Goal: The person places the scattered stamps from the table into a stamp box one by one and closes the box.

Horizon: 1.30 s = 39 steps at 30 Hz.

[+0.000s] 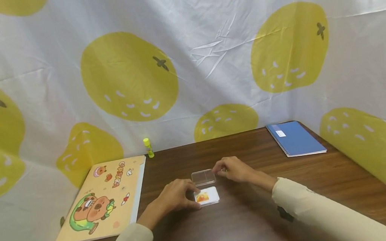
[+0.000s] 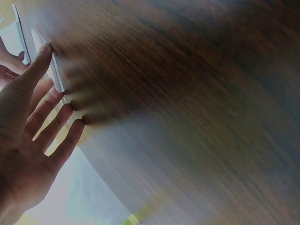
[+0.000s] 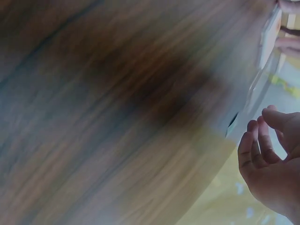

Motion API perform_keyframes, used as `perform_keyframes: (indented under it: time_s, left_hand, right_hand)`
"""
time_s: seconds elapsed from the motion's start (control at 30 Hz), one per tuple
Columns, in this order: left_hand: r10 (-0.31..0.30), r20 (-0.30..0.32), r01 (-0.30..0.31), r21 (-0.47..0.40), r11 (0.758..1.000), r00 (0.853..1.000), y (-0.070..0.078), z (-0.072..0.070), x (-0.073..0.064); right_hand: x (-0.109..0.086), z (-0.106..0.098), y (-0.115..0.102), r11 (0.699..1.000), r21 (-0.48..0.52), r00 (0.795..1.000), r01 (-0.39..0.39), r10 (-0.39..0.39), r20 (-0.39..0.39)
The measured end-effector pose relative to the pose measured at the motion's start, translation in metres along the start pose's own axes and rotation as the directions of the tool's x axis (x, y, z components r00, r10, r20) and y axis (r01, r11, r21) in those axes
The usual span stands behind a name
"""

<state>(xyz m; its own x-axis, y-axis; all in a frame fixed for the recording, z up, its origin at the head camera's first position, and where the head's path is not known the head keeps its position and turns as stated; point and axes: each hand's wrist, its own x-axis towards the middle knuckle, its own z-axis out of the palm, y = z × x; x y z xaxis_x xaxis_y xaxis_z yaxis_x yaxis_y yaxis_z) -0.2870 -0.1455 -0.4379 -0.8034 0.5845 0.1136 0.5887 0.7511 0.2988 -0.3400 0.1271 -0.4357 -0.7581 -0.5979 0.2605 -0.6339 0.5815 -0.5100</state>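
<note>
A small stack of white cards (image 1: 213, 193) with an orange picture on top sits in a shallow clear plastic case on the table. My left hand (image 1: 176, 195) grips the left end of this card case, thumb at the near edge and index finger at the far edge. In the left wrist view the other fingers (image 2: 70, 136) spread out past it. Just beyond the case lies a clear plastic lid (image 1: 202, 177), flat on the wood. At the lid's right edge is my right hand (image 1: 234, 169), its fingers loosely bent and holding nothing visible.
A yellow capybara-print folder (image 1: 117, 194) lies on the left of the brown table (image 1: 248, 222). Behind it stands a yellow-green glue stick (image 1: 148, 148). At the back right lies a blue spiral notebook (image 1: 296, 139). A lemon-print curtain (image 1: 210, 77) hangs around the table.
</note>
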Motion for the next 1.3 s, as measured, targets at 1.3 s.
perform_keyframes:
  time_s: [1.3]
  left_hand:
    - [0.017,-0.004,-0.017,0.010,1.000,1.000,-0.002,0.000,0.001]
  right_hand:
    - [-0.008,-0.003,0.019,0.994,-0.105,0.997,-0.010,0.018,0.079]
